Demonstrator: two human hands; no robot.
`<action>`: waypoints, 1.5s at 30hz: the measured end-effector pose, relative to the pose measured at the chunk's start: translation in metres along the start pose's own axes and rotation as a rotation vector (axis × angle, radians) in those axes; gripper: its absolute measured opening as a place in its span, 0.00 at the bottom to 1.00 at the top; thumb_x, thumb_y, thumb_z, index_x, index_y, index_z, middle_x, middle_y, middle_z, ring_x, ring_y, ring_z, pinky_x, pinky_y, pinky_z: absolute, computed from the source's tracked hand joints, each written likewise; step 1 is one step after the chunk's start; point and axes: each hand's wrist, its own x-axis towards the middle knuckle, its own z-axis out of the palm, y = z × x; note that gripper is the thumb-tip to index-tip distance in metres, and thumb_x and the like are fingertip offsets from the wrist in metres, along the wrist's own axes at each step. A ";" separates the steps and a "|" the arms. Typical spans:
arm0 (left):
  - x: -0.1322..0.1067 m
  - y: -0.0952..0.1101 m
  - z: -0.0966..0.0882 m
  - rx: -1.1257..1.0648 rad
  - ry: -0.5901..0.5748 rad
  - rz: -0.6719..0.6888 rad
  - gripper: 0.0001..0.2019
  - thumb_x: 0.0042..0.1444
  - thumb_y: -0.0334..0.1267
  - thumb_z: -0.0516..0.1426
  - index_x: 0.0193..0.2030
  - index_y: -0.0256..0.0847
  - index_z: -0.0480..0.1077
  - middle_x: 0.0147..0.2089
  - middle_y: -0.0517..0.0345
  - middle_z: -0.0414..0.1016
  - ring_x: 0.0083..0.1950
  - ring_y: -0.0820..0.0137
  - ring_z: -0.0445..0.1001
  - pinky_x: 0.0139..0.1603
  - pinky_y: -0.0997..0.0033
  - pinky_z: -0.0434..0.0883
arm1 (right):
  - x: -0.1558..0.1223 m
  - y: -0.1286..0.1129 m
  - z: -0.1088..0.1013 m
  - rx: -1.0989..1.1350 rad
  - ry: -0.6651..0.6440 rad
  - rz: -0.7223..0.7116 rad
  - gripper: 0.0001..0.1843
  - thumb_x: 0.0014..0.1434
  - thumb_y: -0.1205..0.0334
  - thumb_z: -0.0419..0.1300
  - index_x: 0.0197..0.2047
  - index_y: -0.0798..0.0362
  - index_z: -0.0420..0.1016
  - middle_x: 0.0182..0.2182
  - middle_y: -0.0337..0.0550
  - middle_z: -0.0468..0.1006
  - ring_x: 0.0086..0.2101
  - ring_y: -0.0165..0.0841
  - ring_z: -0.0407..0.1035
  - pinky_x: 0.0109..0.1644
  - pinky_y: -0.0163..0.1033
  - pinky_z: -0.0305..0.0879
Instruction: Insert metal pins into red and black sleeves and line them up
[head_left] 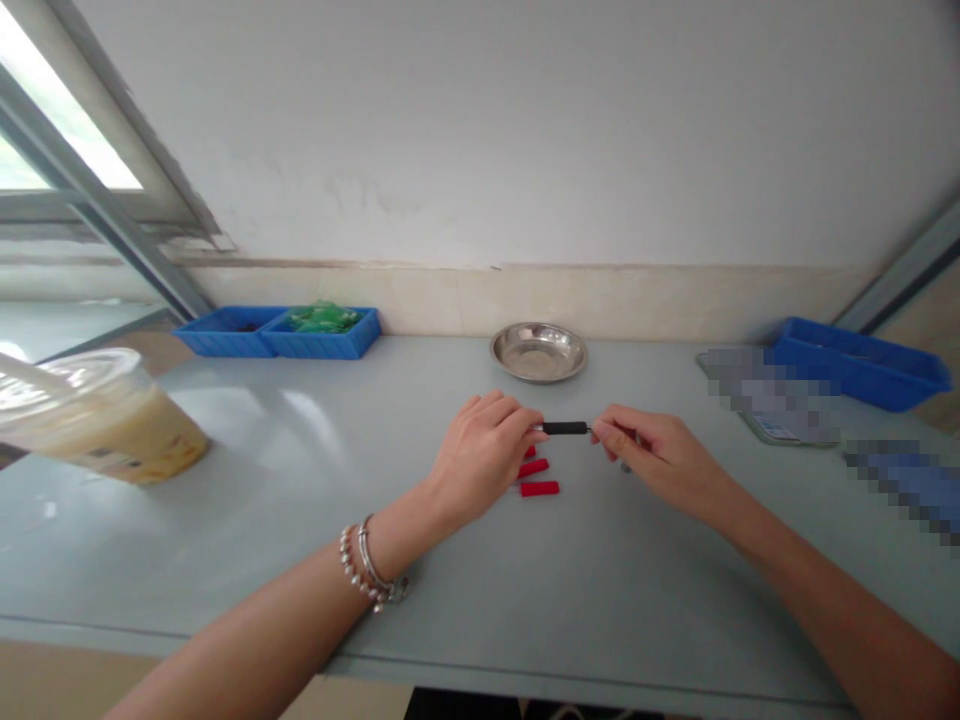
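Note:
My left hand [484, 450] and my right hand [651, 455] meet over the middle of the grey table [300, 560]. Between their pinched fingertips is a short black sleeve [565, 428] with a thin metal end towards the left hand. Each hand grips one end of it, a little above the table. Just below the left fingers lie small red sleeves [538, 478] on the table, one partly hidden by the hand. A beaded bracelet and a bangle [369, 568] circle my left wrist.
A steel dish [538, 352] stands behind the hands near the wall. Two blue trays [279, 332] sit back left, one with green parts. A blue tray [862, 362] is back right. An iced drink cup [97, 415] stands at the left.

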 end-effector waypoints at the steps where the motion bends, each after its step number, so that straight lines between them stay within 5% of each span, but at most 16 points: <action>1: 0.000 0.000 0.000 0.000 0.007 0.007 0.10 0.56 0.38 0.48 0.35 0.38 0.68 0.31 0.57 0.69 0.33 0.75 0.62 0.34 0.75 0.60 | 0.000 0.000 0.001 0.016 0.003 0.011 0.23 0.58 0.48 0.41 0.27 0.57 0.65 0.20 0.37 0.63 0.21 0.21 0.54 0.25 0.27 0.49; 13: -0.001 0.003 0.001 -0.095 0.008 0.015 0.09 0.56 0.36 0.48 0.36 0.36 0.68 0.31 0.57 0.68 0.33 0.76 0.63 0.34 0.76 0.63 | 0.000 0.001 0.006 -0.046 0.094 -0.090 0.20 0.58 0.54 0.43 0.23 0.58 0.61 0.19 0.37 0.62 0.22 0.21 0.54 0.27 0.27 0.48; 29: -0.001 0.001 0.001 -0.212 -0.090 -0.111 0.07 0.54 0.35 0.51 0.34 0.37 0.69 0.29 0.60 0.67 0.30 0.79 0.63 0.32 0.79 0.62 | -0.002 0.008 0.009 -0.208 0.130 -0.202 0.18 0.59 0.54 0.42 0.30 0.56 0.67 0.27 0.41 0.69 0.30 0.25 0.60 0.35 0.30 0.53; 36: 0.000 0.001 0.000 -0.190 -0.067 -0.115 0.06 0.52 0.36 0.53 0.31 0.37 0.69 0.28 0.60 0.69 0.31 0.78 0.64 0.33 0.78 0.62 | -0.002 0.005 0.005 -0.178 0.115 -0.147 0.17 0.59 0.54 0.44 0.33 0.55 0.68 0.30 0.40 0.70 0.32 0.25 0.61 0.36 0.30 0.54; 45: -0.003 0.002 0.002 -0.126 0.011 -0.012 0.08 0.55 0.37 0.50 0.33 0.37 0.68 0.29 0.58 0.69 0.33 0.76 0.63 0.34 0.76 0.63 | -0.001 -0.001 0.003 -0.028 0.030 -0.028 0.22 0.59 0.51 0.42 0.24 0.57 0.63 0.19 0.36 0.63 0.22 0.21 0.56 0.27 0.27 0.49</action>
